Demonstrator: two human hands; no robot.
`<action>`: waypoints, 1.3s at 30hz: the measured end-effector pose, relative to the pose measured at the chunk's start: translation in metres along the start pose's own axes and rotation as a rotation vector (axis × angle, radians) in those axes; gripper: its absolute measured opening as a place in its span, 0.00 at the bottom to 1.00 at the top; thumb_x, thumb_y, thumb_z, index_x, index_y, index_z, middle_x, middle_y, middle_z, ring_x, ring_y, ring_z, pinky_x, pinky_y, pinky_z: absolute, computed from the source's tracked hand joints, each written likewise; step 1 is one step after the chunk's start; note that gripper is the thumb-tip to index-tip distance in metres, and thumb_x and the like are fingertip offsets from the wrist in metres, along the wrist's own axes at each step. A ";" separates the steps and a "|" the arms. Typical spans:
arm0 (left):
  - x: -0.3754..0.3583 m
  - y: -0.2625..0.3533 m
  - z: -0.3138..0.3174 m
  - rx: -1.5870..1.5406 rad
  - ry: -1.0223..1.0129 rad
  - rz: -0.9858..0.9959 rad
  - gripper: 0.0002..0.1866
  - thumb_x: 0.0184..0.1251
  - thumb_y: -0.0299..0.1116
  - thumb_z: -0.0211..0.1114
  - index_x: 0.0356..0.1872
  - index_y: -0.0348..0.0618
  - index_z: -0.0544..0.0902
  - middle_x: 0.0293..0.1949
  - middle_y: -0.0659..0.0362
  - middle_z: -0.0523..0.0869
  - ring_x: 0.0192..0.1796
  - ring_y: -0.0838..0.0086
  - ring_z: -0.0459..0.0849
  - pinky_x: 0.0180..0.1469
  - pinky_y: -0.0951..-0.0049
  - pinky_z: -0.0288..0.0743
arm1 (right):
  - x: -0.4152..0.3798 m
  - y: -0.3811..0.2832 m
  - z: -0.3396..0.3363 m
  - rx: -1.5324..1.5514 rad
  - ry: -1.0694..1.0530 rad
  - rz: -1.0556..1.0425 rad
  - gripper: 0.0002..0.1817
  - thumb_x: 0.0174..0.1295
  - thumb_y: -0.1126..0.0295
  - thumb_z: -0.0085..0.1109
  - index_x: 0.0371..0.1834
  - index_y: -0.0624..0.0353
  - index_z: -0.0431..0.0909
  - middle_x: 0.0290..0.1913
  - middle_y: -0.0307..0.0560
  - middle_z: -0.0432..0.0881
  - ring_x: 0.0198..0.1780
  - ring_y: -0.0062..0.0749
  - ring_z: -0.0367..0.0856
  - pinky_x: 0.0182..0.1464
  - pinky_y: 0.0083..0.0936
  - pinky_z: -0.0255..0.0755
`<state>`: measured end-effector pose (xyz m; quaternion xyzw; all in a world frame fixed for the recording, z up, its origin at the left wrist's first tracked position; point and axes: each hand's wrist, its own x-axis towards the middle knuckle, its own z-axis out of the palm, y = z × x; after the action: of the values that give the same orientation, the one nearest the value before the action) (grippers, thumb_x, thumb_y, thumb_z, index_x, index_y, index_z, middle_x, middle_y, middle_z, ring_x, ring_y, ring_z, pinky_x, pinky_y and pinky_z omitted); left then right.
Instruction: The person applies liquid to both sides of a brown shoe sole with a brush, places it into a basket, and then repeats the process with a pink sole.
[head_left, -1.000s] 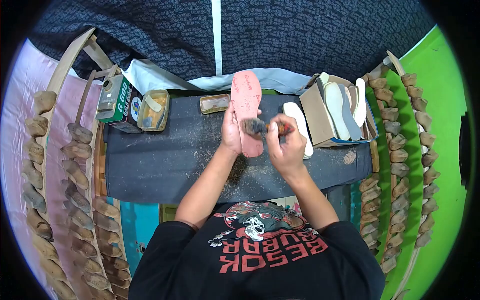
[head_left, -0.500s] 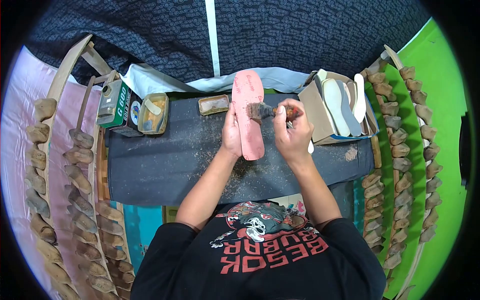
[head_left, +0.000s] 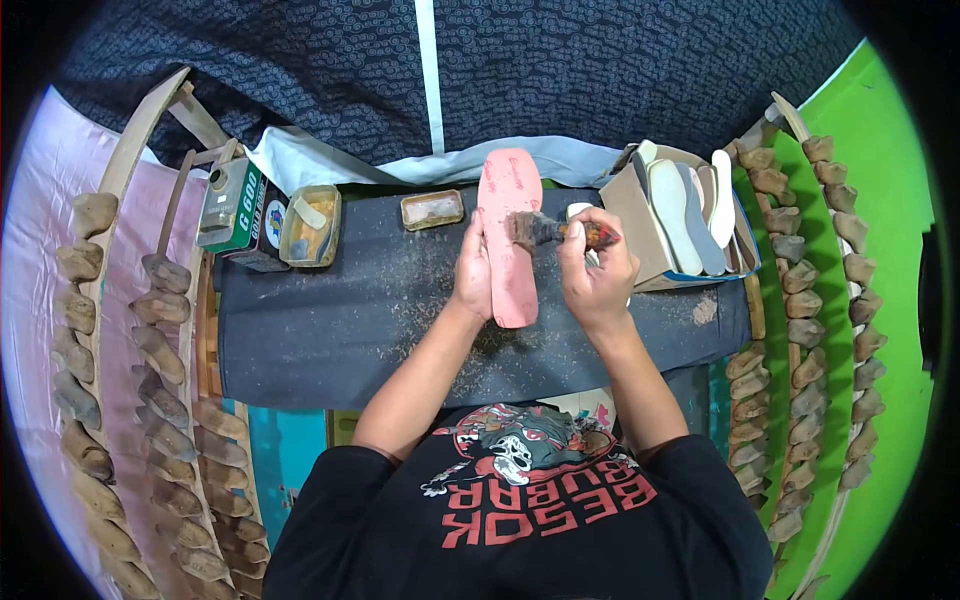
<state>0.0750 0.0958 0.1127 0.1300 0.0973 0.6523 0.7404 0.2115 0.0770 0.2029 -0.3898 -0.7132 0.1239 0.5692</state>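
With left fingers [head_left: 477, 232] clamped on pink insole [head_left: 514, 290] at twelve o'clock, and right fingers [head_left: 573, 245] around brush [head_left: 545, 232] from three o'clock, working at mid-length; cannot tell area already brushed or remaining.

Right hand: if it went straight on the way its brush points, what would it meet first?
The pink sole-shaped piece held in the left hand. The brush in the right hand overlaps it in this view, though depth makes it unclear whether the bristles touch.
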 end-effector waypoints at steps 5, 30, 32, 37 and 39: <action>0.003 0.007 -0.027 0.073 -0.059 -0.069 0.33 0.82 0.61 0.39 0.64 0.42 0.78 0.49 0.53 0.88 0.44 0.69 0.87 0.52 0.66 0.82 | -0.028 -0.008 -0.019 -0.029 -0.072 0.018 0.05 0.68 0.77 0.61 0.44 0.64 0.78 0.27 0.42 0.81 0.24 0.21 0.79 0.28 0.22 0.74; 0.006 -0.002 0.022 -0.150 0.202 -0.092 0.33 0.83 0.60 0.40 0.62 0.42 0.79 0.48 0.50 0.89 0.42 0.67 0.89 0.47 0.64 0.86 | -0.003 0.005 -0.015 -0.028 0.074 0.012 0.05 0.69 0.77 0.60 0.45 0.64 0.77 0.25 0.41 0.80 0.24 0.18 0.77 0.27 0.21 0.72; 0.005 0.000 0.028 -0.169 0.206 -0.093 0.33 0.83 0.60 0.40 0.62 0.41 0.79 0.48 0.50 0.89 0.42 0.67 0.89 0.46 0.64 0.86 | -0.004 0.002 -0.017 -0.054 0.063 -0.022 0.05 0.69 0.77 0.60 0.45 0.64 0.77 0.25 0.40 0.80 0.24 0.18 0.77 0.27 0.21 0.72; 0.011 0.010 -0.024 -0.043 -0.081 -0.122 0.33 0.83 0.59 0.40 0.63 0.41 0.79 0.47 0.50 0.89 0.42 0.67 0.89 0.45 0.66 0.86 | -0.039 -0.018 -0.035 -0.050 -0.078 0.038 0.04 0.68 0.78 0.60 0.43 0.64 0.77 0.25 0.40 0.80 0.23 0.18 0.76 0.26 0.20 0.72; 0.012 0.012 -0.026 -0.010 -0.092 -0.097 0.33 0.83 0.59 0.40 0.63 0.41 0.79 0.48 0.49 0.89 0.42 0.68 0.89 0.44 0.68 0.86 | -0.046 -0.016 -0.035 -0.055 -0.076 0.007 0.04 0.67 0.78 0.60 0.43 0.65 0.77 0.25 0.40 0.80 0.23 0.16 0.76 0.26 0.19 0.72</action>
<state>0.0568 0.1110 0.0928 0.1516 0.0660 0.6093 0.7755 0.2391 0.0246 0.1915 -0.4028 -0.7362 0.1208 0.5302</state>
